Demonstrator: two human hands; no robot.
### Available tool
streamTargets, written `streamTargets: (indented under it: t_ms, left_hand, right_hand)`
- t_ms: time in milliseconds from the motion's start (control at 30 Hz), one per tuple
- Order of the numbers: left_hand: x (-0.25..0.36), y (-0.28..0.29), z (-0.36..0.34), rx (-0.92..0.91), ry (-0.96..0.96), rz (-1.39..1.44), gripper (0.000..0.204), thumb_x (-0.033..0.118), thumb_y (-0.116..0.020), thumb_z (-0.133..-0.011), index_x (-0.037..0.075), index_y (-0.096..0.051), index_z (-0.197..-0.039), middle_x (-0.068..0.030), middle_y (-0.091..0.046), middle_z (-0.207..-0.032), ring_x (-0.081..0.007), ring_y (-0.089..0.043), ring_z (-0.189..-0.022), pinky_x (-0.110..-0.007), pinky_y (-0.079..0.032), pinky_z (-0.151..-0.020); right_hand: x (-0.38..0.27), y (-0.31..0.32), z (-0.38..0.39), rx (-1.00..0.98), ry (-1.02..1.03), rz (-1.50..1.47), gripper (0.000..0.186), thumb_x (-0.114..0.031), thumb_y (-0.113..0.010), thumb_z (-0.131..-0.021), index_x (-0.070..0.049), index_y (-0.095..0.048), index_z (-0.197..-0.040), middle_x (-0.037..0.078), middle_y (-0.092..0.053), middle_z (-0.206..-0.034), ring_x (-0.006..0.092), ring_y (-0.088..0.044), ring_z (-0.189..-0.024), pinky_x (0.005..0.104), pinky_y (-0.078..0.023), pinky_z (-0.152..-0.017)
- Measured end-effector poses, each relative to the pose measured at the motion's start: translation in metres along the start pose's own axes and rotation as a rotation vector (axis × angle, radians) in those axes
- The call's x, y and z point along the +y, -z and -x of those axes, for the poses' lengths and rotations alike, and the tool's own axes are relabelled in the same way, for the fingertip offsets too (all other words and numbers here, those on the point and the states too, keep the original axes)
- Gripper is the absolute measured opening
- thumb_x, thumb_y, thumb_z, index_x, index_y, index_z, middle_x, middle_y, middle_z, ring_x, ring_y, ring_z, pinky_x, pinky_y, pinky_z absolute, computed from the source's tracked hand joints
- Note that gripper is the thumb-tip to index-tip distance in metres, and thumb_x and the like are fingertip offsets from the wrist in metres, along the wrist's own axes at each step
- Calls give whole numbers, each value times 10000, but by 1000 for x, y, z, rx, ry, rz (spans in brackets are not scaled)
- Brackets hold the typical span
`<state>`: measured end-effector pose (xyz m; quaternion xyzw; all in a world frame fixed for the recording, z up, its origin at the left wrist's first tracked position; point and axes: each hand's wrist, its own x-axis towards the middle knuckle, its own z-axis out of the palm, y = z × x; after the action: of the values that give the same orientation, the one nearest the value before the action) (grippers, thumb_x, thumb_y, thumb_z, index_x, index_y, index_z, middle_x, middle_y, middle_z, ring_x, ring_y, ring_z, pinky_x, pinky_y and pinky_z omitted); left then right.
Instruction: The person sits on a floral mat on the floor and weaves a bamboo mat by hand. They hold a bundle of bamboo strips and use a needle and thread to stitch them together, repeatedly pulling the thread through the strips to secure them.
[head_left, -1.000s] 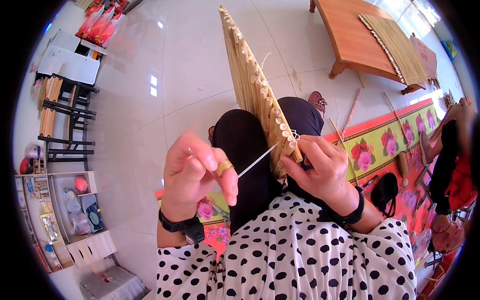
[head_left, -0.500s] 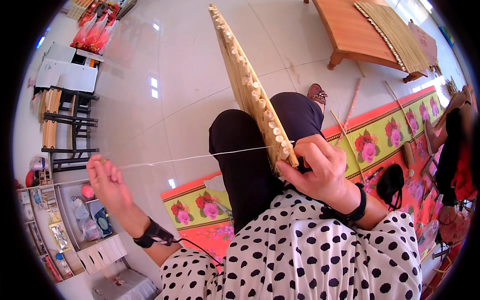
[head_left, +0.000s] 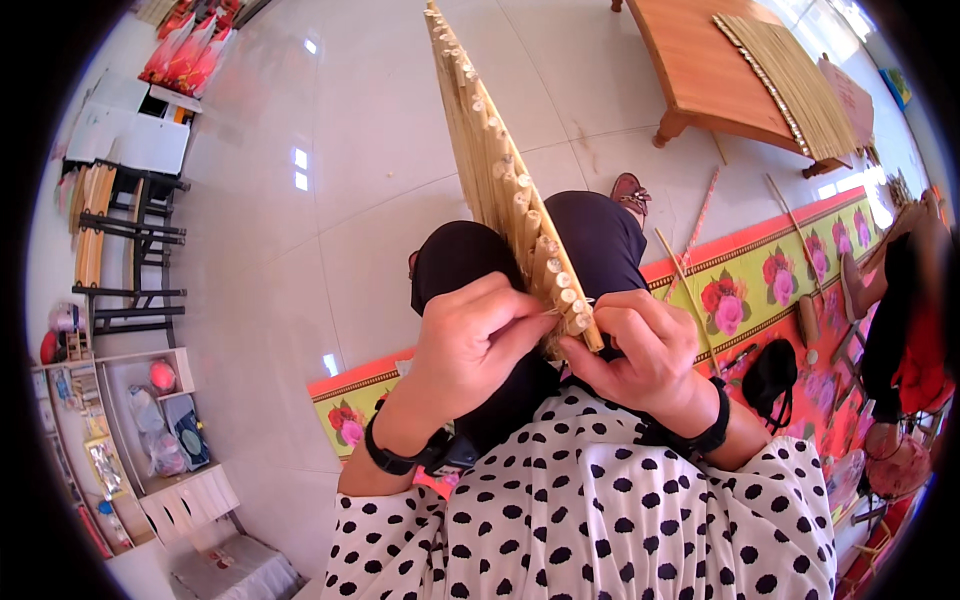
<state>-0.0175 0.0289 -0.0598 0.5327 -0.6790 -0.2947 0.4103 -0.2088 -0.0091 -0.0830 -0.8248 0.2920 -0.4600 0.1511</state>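
A stiff mat of straw-coloured stalks stands on edge between my knees, running away from me. Its upper edge is a row of pale, round cut stalk ends beside a thin yellowish strip. On the mat's left side, my left hand is closed, thumb and forefinger pinching a white thread close against the stalks. My right hand is at the right of the mat's near end, fingers curled and thumb against the corner. A short bit of thread shows by its forefinger; the rest is hidden.
A low wooden table at the far right bears another stalk mat. Loose sticks lie across a flowered floor mat, near a black pouch-like thing. Stools and a shelf unit stand left.
My left hand has come from far left, where it held the thread stretched out, in to the mat's near end. My right hand stays at the mat's corner.
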Motion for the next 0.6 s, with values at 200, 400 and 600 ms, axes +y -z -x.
streamTargets:
  t_ms: [200,400,600]
  left_hand:
    - [-27,26,21,-123,141,1090,243,193,-663,-914,2,-633,-767,-57,-529,-728,-95,-401,-559,-247,-301,-467]
    - [-24,16,12,18,27,1195,322,286,-635,-944,-5,-622,-807,-149,-580,-879,-94,-393,-579,-219,-308,-459]
    - [-13,12,4,-131,25,1174,298,230,-584,-973,-34,-623,-838,-172,-608,-856,-100,-429,-552,-234,-402,-547]
  right_hand:
    - [8,-6,3,48,71,-47,293,-164,-841,-627,-58,-592,-738,49,-611,-728,176,-582,-537,268,-438,-444]
    - [3,-9,-2,9,-15,-72,310,-203,-817,-673,-42,-566,-754,57,-584,-725,186,-590,-546,287,-466,-449]
    - [-2,-6,-15,-82,-26,-15,405,-220,-806,-694,21,-619,-960,70,-610,-803,174,-611,-634,277,-479,-475]
